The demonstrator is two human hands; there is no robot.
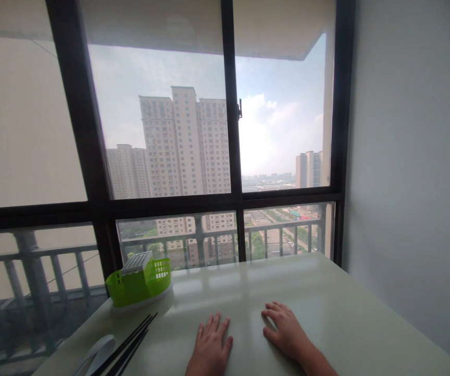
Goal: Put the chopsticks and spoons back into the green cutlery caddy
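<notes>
Left hand [210, 344] and right hand [285, 330] lie flat, palms down, near the front edge of a pale table [327, 292]. Black chopsticks [129, 344] and a white spoon [97, 352] lie at its left edge; a green basket [139, 282] occupies the far left corner, before a window [228, 156].

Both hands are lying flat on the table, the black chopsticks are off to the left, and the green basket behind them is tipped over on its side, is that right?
Not quite. In the head view the basket stands upright on its white base, not tipped over. The rest holds: the left hand and right hand lie flat on the table, and the chopsticks lie to the left, in front of the basket.
</notes>
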